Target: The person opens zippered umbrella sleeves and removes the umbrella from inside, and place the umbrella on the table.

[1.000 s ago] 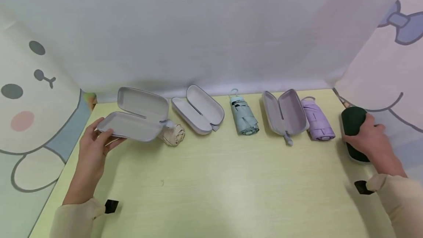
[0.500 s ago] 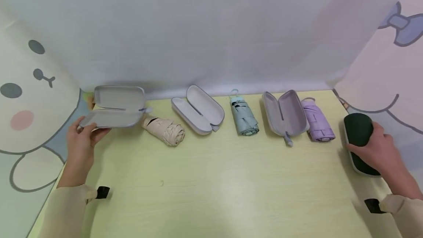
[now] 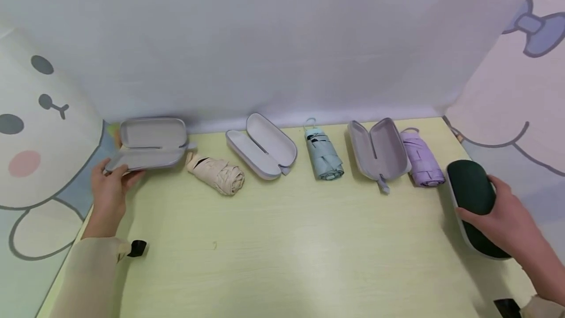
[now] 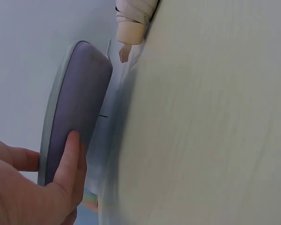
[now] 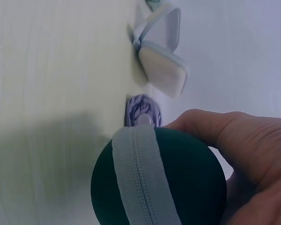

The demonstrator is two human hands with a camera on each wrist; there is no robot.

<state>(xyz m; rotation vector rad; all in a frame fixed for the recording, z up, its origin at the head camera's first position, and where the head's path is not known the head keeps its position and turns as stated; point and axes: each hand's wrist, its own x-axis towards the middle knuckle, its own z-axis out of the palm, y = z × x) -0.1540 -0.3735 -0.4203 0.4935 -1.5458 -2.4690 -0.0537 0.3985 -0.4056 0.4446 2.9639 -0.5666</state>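
Note:
My left hand (image 3: 108, 195) pinches the near edge of an open zip case (image 3: 152, 134) with a grey lining, at the table's back left corner. The left wrist view shows the case's smooth purple shell (image 4: 79, 98), tilted, with fingers under it. Right of this case lies a beige folded umbrella (image 3: 218, 175). Over at the right edge, my right hand (image 3: 507, 220) grips a closed dark green case (image 3: 471, 188) across its top. A pale zipper band (image 5: 143, 173) runs round the green case in the right wrist view. A purple folded umbrella (image 3: 422, 161) lies just beyond it.
Along the back of the table (image 3: 287, 249) stand an open grey-lined case (image 3: 275, 144), a light blue folded umbrella (image 3: 324, 156) and another open case (image 3: 390, 148). A pale curtain (image 3: 282, 48) rises behind them, and cartoon-printed fabric hangs at both sides.
My left hand has carried the open case leftward, off the beige umbrella, and lowered it toward the back corner. My right hand has drawn the green case nearer to me.

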